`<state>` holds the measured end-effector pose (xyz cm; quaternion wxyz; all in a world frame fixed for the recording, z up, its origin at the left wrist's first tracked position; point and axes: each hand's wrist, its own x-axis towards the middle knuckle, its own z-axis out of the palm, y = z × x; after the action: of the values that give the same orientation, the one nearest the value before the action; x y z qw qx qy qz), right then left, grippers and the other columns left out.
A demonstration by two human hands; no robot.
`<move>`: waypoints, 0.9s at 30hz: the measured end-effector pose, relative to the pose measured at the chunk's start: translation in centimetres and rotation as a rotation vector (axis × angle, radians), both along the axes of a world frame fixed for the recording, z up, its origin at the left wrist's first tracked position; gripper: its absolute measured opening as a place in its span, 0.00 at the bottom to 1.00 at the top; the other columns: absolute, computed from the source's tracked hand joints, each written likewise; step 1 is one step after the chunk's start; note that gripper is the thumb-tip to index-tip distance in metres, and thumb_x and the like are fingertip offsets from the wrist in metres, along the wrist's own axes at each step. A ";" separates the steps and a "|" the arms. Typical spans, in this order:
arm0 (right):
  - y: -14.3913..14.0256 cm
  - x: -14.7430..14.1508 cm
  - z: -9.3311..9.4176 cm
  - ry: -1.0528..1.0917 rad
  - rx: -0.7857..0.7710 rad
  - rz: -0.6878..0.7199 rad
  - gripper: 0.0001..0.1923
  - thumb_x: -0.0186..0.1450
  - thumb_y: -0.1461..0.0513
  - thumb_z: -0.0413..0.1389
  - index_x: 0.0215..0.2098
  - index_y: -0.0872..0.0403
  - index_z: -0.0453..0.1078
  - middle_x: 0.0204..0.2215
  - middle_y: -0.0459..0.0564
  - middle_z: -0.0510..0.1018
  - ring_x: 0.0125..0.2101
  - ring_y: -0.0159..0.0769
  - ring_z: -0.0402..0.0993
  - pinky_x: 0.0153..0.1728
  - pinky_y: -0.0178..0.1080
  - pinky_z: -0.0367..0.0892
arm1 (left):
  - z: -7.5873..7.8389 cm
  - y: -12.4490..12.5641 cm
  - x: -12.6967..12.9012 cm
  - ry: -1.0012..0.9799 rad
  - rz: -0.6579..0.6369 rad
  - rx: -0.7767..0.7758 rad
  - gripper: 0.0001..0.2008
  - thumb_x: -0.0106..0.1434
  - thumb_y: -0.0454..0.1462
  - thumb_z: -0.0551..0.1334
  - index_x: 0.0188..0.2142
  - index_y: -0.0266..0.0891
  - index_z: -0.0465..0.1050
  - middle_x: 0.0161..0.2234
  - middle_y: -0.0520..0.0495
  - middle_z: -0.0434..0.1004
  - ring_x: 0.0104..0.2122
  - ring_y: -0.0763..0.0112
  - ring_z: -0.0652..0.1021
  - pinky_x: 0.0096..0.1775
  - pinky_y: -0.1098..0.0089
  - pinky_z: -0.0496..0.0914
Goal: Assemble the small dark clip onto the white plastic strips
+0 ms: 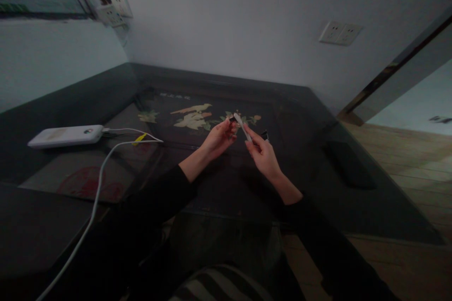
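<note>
Both my hands are raised above a dark table (pixel 219 183) with a bird-and-flower inlay. My right hand (pixel 263 154) grips a slim white pen-like stick (pixel 243 127), tilted up to the left. My left hand (pixel 221 137) pinches the stick's upper end, where a small dark tip or cap shows. A small dark piece (pixel 265 135) also sticks out behind my right fingers; what it is cannot be told.
A white power bank (pixel 66 135) lies at the table's left, with a white cable (pixel 99 183) running toward me and a yellow tag on it. A dark flat object (pixel 348 164) lies at the right. Wall sockets (pixel 339 33) are behind; wooden floor at right.
</note>
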<state>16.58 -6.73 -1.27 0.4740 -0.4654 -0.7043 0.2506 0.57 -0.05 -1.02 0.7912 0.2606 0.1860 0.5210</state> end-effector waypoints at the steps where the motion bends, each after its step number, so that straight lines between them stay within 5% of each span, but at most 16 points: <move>1: 0.0 -0.1 0.0 0.001 0.001 0.011 0.27 0.70 0.62 0.50 0.66 0.46 0.62 0.51 0.52 0.79 0.41 0.42 0.77 0.36 0.43 0.75 | 0.0 0.0 0.0 0.010 0.001 -0.003 0.08 0.62 0.38 0.68 0.30 0.35 0.76 0.27 0.52 0.75 0.26 0.80 0.74 0.30 0.77 0.67; 17: 0.0 -0.1 -0.1 -0.015 -0.020 0.029 0.26 0.70 0.62 0.50 0.66 0.47 0.62 0.48 0.52 0.80 0.38 0.41 0.78 0.34 0.42 0.76 | -0.1 0.0 0.2 0.004 0.042 -0.006 0.06 0.61 0.36 0.69 0.31 0.34 0.77 0.27 0.52 0.74 0.25 0.81 0.73 0.30 0.77 0.66; 27: 0.2 0.3 0.0 -0.059 -0.013 -0.051 0.27 0.69 0.63 0.50 0.66 0.47 0.62 0.58 0.52 0.75 0.37 0.39 0.78 0.38 0.44 0.76 | 0.0 0.0 0.1 0.008 0.043 -0.013 0.05 0.62 0.35 0.67 0.33 0.34 0.77 0.29 0.52 0.76 0.25 0.81 0.74 0.30 0.76 0.68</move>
<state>16.88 -6.52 -1.28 0.4564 -0.4935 -0.7041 0.2291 0.68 -0.08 -0.98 0.7806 0.2537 0.1982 0.5358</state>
